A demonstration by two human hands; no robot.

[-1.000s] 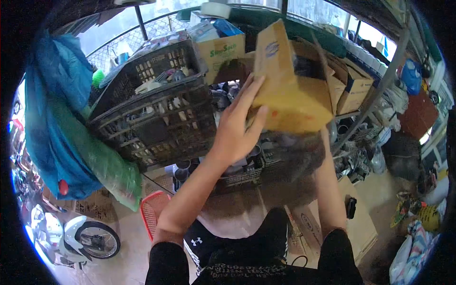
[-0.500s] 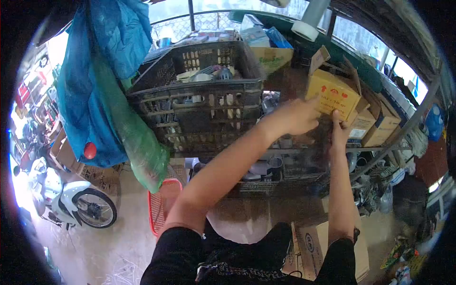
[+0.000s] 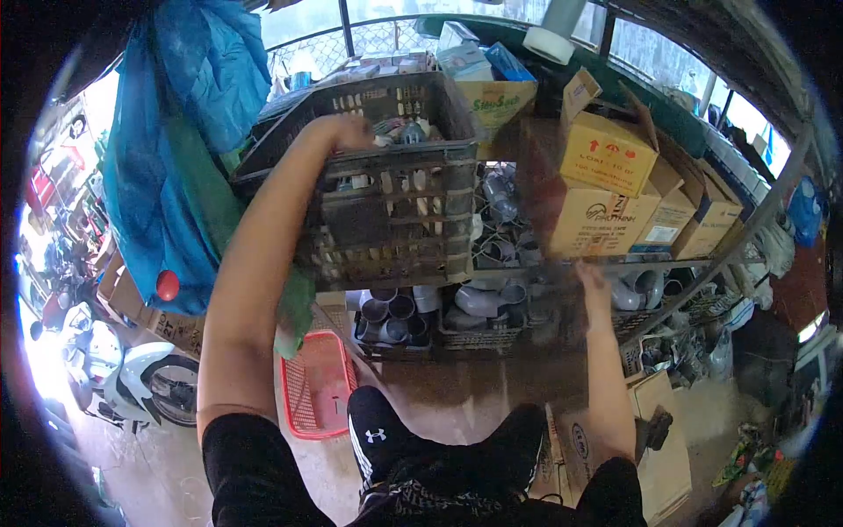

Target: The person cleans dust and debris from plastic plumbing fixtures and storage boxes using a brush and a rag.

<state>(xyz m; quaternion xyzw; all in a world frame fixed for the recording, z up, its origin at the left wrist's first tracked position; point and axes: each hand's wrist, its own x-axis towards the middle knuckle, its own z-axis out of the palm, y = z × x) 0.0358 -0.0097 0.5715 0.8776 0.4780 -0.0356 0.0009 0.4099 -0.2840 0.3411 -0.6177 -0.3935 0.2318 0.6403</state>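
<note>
My left hand (image 3: 344, 132) is over the front rim of a black plastic crate (image 3: 386, 189), its fingers smeared by motion. Inside the crate are small pale and grey plastic pieces, among them a grey fitting (image 3: 413, 133). Lower right, my right hand (image 3: 594, 277) is raised with fingers apart just under a brown carton (image 3: 601, 224); nothing shows in it. On that carton rests a yellow open-flapped carton (image 3: 608, 156) with red print, apart from both hands.
Grey pipe elbows (image 3: 479, 300) fill crates on the lower shelf. A red plastic basket (image 3: 320, 430) stands on the floor, left of my knees. Blue plastic sheeting (image 3: 180, 176) hangs at the left, near a white motorbike (image 3: 145, 382). A flattened carton (image 3: 663, 465) lies at lower right.
My left hand has left the yellow carton and swung left to the black crate. My right hand has dropped away from the carton, which now rests on the brown one.
</note>
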